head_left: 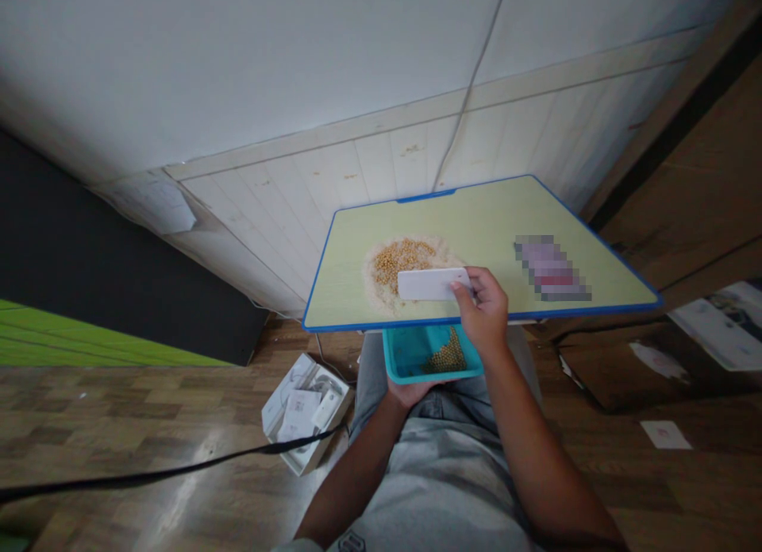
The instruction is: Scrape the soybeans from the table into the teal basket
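My right hand (485, 306) grips one end of a flat white scraper (425, 285), thumb on top, held over the near side of a pile on the table. That pile mixes yellow beans (400, 255) with pale grains (375, 286) spread around them. Below the table's front edge, my left hand (410, 393) supports a turquoise tub (396, 369) from underneath; most of its fingers are hidden by the tub. Beans (449, 355) lie in the tub, heaped toward its right side.
The pale green table (482, 210) has a blue rim and stands against the wall. A blurred-out flat item (551, 268) lies on its right part. On the floor at left sits an open white box (306, 413) with cables, crossed by a black strap (226, 461). Cardboard (619, 365) lies at right.
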Tool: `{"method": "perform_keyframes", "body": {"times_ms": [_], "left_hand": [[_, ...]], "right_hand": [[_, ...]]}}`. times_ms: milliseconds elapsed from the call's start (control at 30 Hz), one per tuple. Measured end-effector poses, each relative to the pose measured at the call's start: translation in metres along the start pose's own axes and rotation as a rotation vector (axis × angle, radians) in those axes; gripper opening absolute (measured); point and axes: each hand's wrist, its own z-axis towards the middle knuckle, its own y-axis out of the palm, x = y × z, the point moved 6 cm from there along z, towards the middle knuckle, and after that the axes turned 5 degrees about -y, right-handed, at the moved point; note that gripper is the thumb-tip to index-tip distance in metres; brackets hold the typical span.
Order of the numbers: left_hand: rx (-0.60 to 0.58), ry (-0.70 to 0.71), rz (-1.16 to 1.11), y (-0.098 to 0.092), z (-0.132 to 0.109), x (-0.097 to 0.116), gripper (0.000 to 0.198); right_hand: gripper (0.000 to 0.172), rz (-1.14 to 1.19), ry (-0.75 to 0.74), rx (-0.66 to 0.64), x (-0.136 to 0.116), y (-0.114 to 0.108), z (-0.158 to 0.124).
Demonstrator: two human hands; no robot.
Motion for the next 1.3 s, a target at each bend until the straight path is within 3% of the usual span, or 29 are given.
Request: {"method": "perform_keyframes", "body": {"times_ms": [233,533,767,1100,1300], "left_hand": [[0.019,0.017,0.051,0.010,-0.005,0.002,0.094],[0.051,0.019,-0.028,-0.007,0.002,0.002,0.092],[0.096,-0.048,-0.137,0.006,0.000,0.000,0.093],[0.052,-0.027,-0.143,-0.005,0.002,-0.001,0.091],[0.062,-0.014,-0.100,-0.008,0.001,-0.002,0.094]], "right_hand": [[0.021,0.013,-0.013,-0.069,0.001,0.009,-0.001],[0.020,0.052,0.005,-0.058,0.004,0.006,-0.002],[0.019,0.068,0.040,-0.049,0.003,0.002,-0.003],[0.017,0.017,-0.017,0.162,-0.001,-0.014,0.001],[0.016,-0.013,-0.012,0.115,-0.001,-0.014,0.002]]}}
